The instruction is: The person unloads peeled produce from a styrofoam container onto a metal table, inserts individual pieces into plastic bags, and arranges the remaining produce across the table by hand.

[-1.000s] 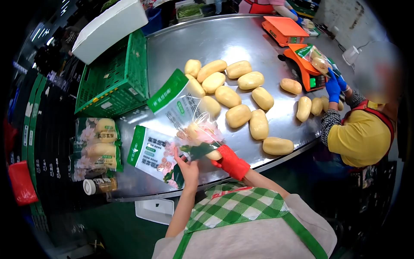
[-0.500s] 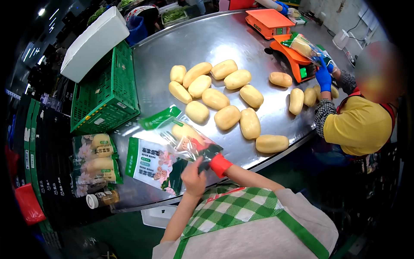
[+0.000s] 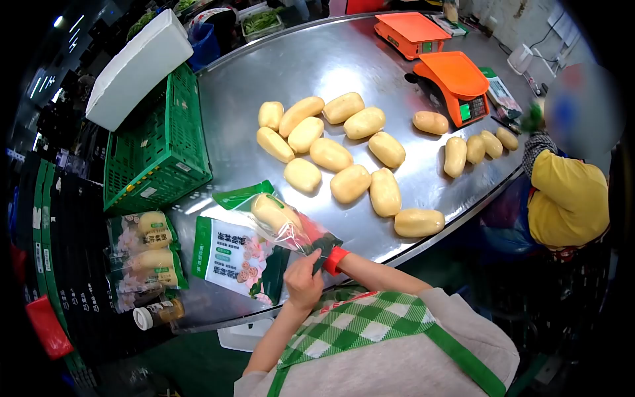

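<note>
A clear-fronted bag point(image 3: 253, 204) with a green top band lies slanted over the table's near side, one pale lotus root point(image 3: 276, 213) inside it. My right hand point(image 3: 315, 231), in a red glove, is inside the bag, its fingers partly visible through the film against the root's right side. My left hand point(image 3: 304, 283), bare, pinches the bag's lower edge beside the red cuff. Beneath and left of it lies a flat printed bag point(image 3: 231, 255). Several loose lotus roots point(image 3: 331, 154) are spread beyond my hands.
Filled bags point(image 3: 153, 259) and a lidded jar point(image 3: 159, 313) lie at the left edge. Behind them stands a green crate point(image 3: 159, 149) with a white foam box point(image 3: 139, 69). Orange scales point(image 3: 456, 76) stand at the back right, near a co-worker in yellow point(image 3: 569, 198).
The bag has come down from raised to lying low, with the root and my gloved hand farther inside. My left hand has shifted right. The co-worker's bag has left the scale.
</note>
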Tool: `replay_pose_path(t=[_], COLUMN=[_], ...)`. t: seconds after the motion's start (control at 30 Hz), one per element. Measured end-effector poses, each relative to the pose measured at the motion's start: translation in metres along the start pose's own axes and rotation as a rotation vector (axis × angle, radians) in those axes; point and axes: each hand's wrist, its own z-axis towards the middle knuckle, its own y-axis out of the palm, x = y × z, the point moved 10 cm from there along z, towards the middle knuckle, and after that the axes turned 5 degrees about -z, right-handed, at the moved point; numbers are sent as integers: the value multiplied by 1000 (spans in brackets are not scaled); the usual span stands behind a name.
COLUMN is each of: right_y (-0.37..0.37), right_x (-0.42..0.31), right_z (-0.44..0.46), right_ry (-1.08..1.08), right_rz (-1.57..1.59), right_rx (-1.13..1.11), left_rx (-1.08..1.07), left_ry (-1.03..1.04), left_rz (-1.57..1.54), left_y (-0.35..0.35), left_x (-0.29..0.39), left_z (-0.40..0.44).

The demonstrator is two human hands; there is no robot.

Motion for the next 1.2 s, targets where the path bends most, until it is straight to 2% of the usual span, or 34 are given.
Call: replay_pose_path(t=[0.03, 0.2, 0.33, 0.57, 0.7, 0.77, 0.8, 0.83, 0.87, 0.9, 0.97, 1.0, 1.03, 1.07, 1.13, 1.2], right_y=[1, 18, 21, 16, 11, 8, 6, 0, -7, -17, -43, -56, -60, -64, -58, -49], right_x=[-15, -5, -14, -34, -65, -81, -85, -88, -90, -98, -124, -137, -164, -157, -138, -112], right_z=[4, 21, 21, 13, -32, -57, -67, -72, -70, -56, 16, 55, 92, 123, 173, 221], right_ry=[-30, -137, -126, -110, -101, -36, 62, 296, 574, 690, 628, 608, 332, 114, -65, 60], right_rz=[-230, -260, -349, -742, -1052, -1076, -1006, -811, -625, -386, -437, -601, -876, -935, -1218, -1375], right_rx=[3, -136, -167, -187, -379, -605, -760, -912, -963, -889, -535, -303, -154, -65, 23, -26], left_rx=[-14, -35, -42, -16, 2, -1, -28, -57, -69, -78, -108, -90, -92, -92, -61, -70], left_ry=[-2, -23, -70, -120, -166, -129, -139, -150, -148, -150, -137, -115, -119, -124, -123, -89], left_rz=[-14, -56, -57, -32, -10, -21, -32, -46, -58, -60, -73, -56, -70, -76, -92, -59], left_y=[2, 5, 1, 6, -5, -12, -14, -14, -13, -11, -5, -3, 0, 0, -3, -3], left_x=[1, -6, -19, -32, -48, -49, -49, -50, -53, -54, -56, -57, -58, -58, -59, -60], left_z=[0, 2, 3, 9, 3, 3, 1, -3, -7, -11, -17, -19, -20, -20, -16, -18])
